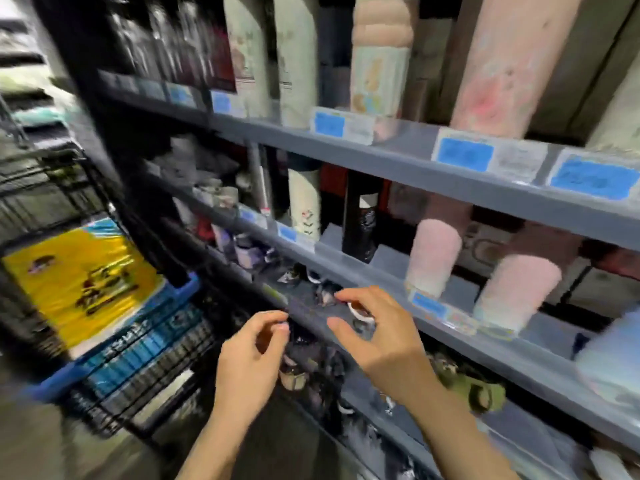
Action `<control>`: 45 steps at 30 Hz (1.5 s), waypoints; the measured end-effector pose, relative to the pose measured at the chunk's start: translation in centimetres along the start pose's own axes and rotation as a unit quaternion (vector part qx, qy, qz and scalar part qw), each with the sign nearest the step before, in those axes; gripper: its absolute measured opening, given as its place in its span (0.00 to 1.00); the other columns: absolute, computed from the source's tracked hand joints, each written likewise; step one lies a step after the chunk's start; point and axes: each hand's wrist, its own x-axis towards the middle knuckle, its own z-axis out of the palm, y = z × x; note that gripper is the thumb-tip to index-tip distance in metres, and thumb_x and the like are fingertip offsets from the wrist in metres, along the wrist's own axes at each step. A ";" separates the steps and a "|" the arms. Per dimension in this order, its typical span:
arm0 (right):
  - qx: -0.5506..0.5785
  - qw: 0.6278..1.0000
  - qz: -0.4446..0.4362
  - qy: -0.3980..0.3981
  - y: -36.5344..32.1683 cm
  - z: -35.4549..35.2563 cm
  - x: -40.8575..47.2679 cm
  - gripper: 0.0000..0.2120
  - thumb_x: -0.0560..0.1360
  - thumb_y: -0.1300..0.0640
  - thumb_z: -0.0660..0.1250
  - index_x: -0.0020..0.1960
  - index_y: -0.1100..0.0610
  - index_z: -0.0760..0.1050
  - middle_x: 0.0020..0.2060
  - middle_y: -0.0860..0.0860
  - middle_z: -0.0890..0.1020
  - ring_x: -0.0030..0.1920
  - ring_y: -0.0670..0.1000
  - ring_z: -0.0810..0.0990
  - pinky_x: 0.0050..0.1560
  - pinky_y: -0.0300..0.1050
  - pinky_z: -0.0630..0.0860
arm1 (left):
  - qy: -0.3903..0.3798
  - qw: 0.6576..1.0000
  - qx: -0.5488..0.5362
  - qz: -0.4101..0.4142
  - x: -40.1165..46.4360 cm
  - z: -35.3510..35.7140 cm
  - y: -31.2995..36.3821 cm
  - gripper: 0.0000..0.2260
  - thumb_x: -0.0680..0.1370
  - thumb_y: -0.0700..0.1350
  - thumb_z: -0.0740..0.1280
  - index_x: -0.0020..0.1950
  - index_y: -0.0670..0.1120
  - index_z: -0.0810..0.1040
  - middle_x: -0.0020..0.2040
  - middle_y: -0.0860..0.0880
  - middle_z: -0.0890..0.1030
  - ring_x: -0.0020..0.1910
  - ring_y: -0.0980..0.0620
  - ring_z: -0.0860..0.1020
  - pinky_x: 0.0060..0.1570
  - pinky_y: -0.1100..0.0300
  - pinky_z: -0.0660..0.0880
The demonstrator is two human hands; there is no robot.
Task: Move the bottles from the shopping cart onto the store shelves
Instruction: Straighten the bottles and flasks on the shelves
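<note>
Both hands, the left hand (251,355) and right hand (377,336), hover loosely curled and empty at lower centre, so next comes reaching left into the cart (114,348) for a bottle.

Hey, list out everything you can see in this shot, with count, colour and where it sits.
Shelves: several tiers, grey, across the right side.
Price tags: many, blue and white, along shelf edges.
Pink bottles: two, middle shelf, right.
Black bottle: one, middle shelf, centre.
Cream bottle: one, middle shelf, left of the black one.
Tall bottles: several, cream and pink, top shelf.
Shopping cart: one, black wire with blue trim, left.
Yellow package: one, in the cart.
Left hand: holds nothing, fingers loosely curled.
Right hand: holds nothing, at the lower shelf edge.
</note>
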 end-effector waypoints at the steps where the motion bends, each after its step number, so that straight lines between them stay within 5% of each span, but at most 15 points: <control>1: 0.004 1.000 -0.002 -0.015 -0.2 1.2 0.9 0.13 0.72 0.48 0.68 0.54 0.51 0.78 0.49 0.41 0.78 0.52 0.37 0.74 0.53 0.26 0.67 | 0.011 1.000 0.006 -0.005 0.4 -0.9 -0.9 0.12 0.70 0.62 0.62 0.49 0.62 0.78 0.39 0.57 0.84 0.39 0.58 0.81 0.44 0.63 0.75; 5: 0.015 0.998 -0.026 -0.057 -0.2 4.3 5.3 0.12 0.74 0.53 0.71 0.56 0.53 0.78 0.50 0.42 0.77 0.50 0.29 0.70 0.52 0.21 0.62 | 0.038 0.998 0.037 -0.035 3.5 -2.2 -3.2 0.02 0.75 0.54 0.67 0.45 0.60 0.79 0.39 0.57 0.83 0.39 0.54 0.81 0.47 0.56 0.75; 12: 0.032 0.999 -0.015 -0.038 3.6 7.2 12.1 0.15 0.72 0.46 0.68 0.53 0.53 0.79 0.48 0.41 0.78 0.50 0.30 0.72 0.51 0.22 0.65 | 0.011 0.996 0.071 -0.048 12.2 2.2 -5.3 0.10 0.78 0.45 0.69 0.43 0.61 0.78 0.37 0.54 0.83 0.37 0.55 0.80 0.45 0.53 0.76; 19: 0.022 0.997 0.010 -0.073 6.0 8.3 15.9 0.18 0.70 0.42 0.65 0.56 0.49 0.78 0.48 0.33 0.74 0.53 0.40 0.76 0.56 0.34 0.71 | 0.075 0.993 0.085 -0.036 20.6 2.1 -7.0 0.04 0.79 0.46 0.67 0.51 0.52 0.81 0.46 0.57 0.82 0.43 0.64 0.78 0.41 0.75 0.69; 21: 0.011 0.996 0.011 -0.083 5.9 9.1 16.7 0.18 0.71 0.44 0.66 0.59 0.48 0.77 0.50 0.35 0.74 0.55 0.40 0.75 0.57 0.38 0.71 | 0.095 0.991 0.091 -0.040 22.9 1.5 -8.5 0.06 0.79 0.46 0.67 0.55 0.50 0.80 0.48 0.54 0.82 0.45 0.61 0.78 0.43 0.73 0.70; 25: 0.035 0.999 -0.026 -0.030 5.9 11.6 18.1 0.15 0.71 0.44 0.63 0.55 0.47 0.76 0.48 0.33 0.73 0.49 0.39 0.73 0.53 0.37 0.73 | 0.087 0.987 0.134 -0.010 27.7 0.4 -11.2 0.14 0.79 0.46 0.66 0.65 0.45 0.76 0.56 0.50 0.78 0.55 0.50 0.77 0.56 0.57 0.73; 29: 0.037 0.998 -0.025 0.033 5.3 14.4 20.8 0.12 0.71 0.48 0.65 0.53 0.48 0.75 0.52 0.39 0.76 0.53 0.41 0.77 0.53 0.33 0.72 | 0.055 0.978 0.185 0.079 32.7 -1.1 -14.1 0.22 0.80 0.54 0.63 0.68 0.42 0.72 0.62 0.45 0.76 0.62 0.47 0.73 0.61 0.64 0.64; 34: -0.002 0.991 0.020 0.130 3.8 18.9 24.4 0.28 0.72 0.48 0.67 0.69 0.44 0.61 0.63 0.41 0.68 0.63 0.44 0.72 0.60 0.46 0.75 | 0.020 0.957 0.203 0.208 39.2 -2.1 -17.8 0.30 0.80 0.62 0.56 0.69 0.39 0.73 0.69 0.39 0.72 0.69 0.43 0.68 0.72 0.61 0.56; 38: -0.036 0.976 0.040 0.210 2.9 22.0 27.9 0.36 0.72 0.49 0.69 0.74 0.45 0.53 0.68 0.44 0.62 0.69 0.49 0.67 0.65 0.54 0.72 | -0.052 0.930 0.201 0.302 41.8 -1.8 -21.6 0.29 0.81 0.60 0.55 0.74 0.42 0.67 0.73 0.39 0.68 0.74 0.40 0.64 0.69 0.38 0.63; 40: -0.081 0.969 0.021 0.233 3.2 23.0 29.5 0.36 0.72 0.47 0.69 0.74 0.48 0.53 0.66 0.41 0.62 0.68 0.55 0.68 0.64 0.57 0.71 | -0.078 0.926 0.206 0.306 41.9 -1.6 -23.5 0.29 0.81 0.63 0.52 0.76 0.46 0.62 0.75 0.43 0.64 0.77 0.44 0.58 0.69 0.36 0.62; 42: -0.106 0.961 0.050 0.252 3.6 23.9 30.8 0.37 0.70 0.44 0.69 0.72 0.48 0.54 0.61 0.39 0.62 0.66 0.54 0.68 0.63 0.55 0.72 | -0.100 0.925 0.205 0.303 41.9 -1.5 -24.9 0.29 0.80 0.65 0.50 0.76 0.50 0.59 0.77 0.45 0.62 0.78 0.46 0.53 0.70 0.38 0.58; 45: -0.119 0.941 0.162 0.273 3.5 24.5 32.7 0.42 0.66 0.38 0.73 0.68 0.57 0.59 0.54 0.45 0.63 0.56 0.43 0.65 0.53 0.36 0.71 | -0.093 0.919 0.214 0.317 42.3 -1.1 -25.4 0.29 0.80 0.66 0.51 0.74 0.49 0.64 0.73 0.43 0.67 0.75 0.42 0.60 0.70 0.38 0.60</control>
